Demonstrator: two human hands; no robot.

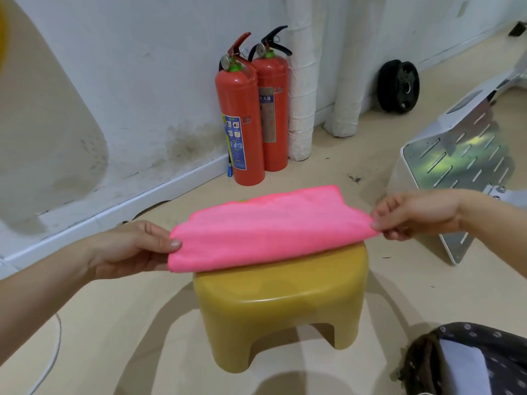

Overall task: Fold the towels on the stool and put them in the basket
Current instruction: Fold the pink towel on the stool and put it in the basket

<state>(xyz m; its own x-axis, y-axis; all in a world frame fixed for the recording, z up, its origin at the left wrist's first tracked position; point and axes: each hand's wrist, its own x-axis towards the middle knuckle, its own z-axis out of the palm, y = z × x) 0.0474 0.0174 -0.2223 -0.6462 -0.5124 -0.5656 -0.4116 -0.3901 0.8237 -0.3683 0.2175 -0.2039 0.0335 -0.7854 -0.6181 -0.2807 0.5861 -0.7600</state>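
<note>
Top of stool (279, 303) mostly hidden under pink towel (262, 232), basket (499, 354) cut off at lower-right corner, beige shape (42, 124) blurred at left

White wall (128, 67), scuffed, with dark damp stains (185, 141) low down. White baseboard (114, 206) runs along its foot. Floor (114, 323) pale beige, smooth, with soft shadows. Two red fire extinguishers (241, 129) stand upright, side by side, against the wall. Just right of them, two vertical pipes (302, 81) wrapped in white. Black weight plate (399, 85) leans on the wall farther right. Slotted metal stand (456, 155) near the right edge. White cable (54, 346) lies on the floor, lower left.
</note>
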